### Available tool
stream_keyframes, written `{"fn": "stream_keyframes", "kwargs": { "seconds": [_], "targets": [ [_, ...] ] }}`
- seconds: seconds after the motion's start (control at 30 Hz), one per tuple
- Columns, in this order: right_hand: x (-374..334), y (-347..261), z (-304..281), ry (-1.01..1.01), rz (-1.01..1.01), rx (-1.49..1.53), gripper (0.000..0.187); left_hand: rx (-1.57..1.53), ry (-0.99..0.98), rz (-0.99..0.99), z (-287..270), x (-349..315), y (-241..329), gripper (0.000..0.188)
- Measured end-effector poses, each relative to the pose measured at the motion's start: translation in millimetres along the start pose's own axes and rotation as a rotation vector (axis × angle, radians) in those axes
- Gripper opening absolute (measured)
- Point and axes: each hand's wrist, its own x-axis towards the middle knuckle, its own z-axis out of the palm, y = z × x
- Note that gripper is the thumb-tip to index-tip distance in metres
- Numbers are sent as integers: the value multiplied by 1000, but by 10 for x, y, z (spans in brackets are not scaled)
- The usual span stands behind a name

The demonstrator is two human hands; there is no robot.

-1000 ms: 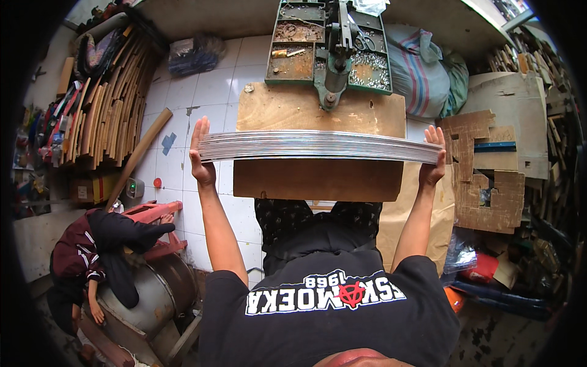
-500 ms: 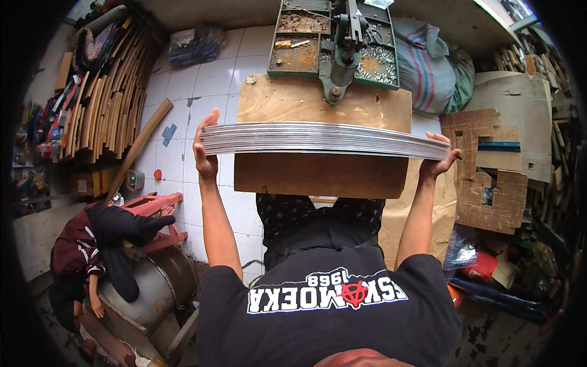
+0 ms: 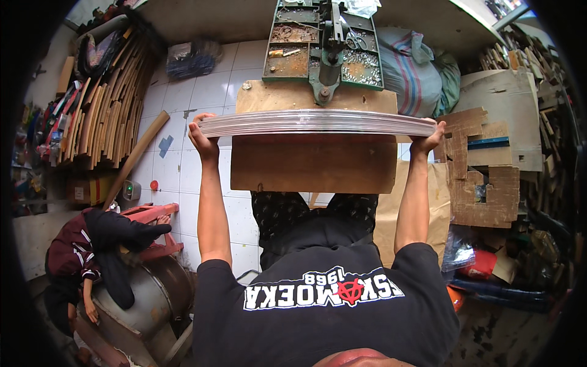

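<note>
Above the flat brown wooden board [image 3: 312,164], a long, narrow stack of thin silvery-white sheets [image 3: 318,122] spans the space between the person's two bare hands, seen edge-on with its layers running left to right. The left hand [image 3: 206,139] holds the stack's left end, and the right hand [image 3: 428,140] holds its right end; each is curled around its end of the bundle, although the fingers behind and beneath are partly hidden. Between them, the middle has no hand under it, and the dark-green metal press with compartmented trays [image 3: 326,85] stands just beyond the far edge.

As a judgement, so many layers together probably weigh a fair amount, while each sheet alone looks light and bendable. The long edges curve gently (the wide lens bends straight lines, so real sag is hard to tell). Smooth, shiny edges suggest that layers could slide over one another, and thin margins could crease or dent. Both ends seem the sensible place to take hold, with palms squaring the edges and fingers supporting from below.
</note>
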Motion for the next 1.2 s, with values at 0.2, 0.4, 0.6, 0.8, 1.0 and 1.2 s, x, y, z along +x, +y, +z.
{"fn": "stream_keyframes", "kwargs": {
  "seconds": [0.2, 0.4, 0.6, 0.8, 1.0, 1.2],
  "targets": [
    [161, -549, -11, -52, 328, -488, 99, 591, -48, -286, 258, 109, 722, 92],
    [-133, -247, -264, -220, 640, -707, 103, 922, -242, -597, -173, 78, 404, 91],
    [-159, -351, -364, -445, 861, -648, 90, 423, -328, -815, -259, -32, 278, 61],
    [-292, -238, -800, -622, 598, -389, 63, 108, -381, -831, -289, -157, 306, 55],
    [-217, -170, -718, -627, 653, -266, 51, -25, -351, -786, -124, -167, 313, 47],
    [-189, -153, -706, -610, 650, -267, 49, -59, -390, -811, -171, -84, 230, 45]
  ]
}}
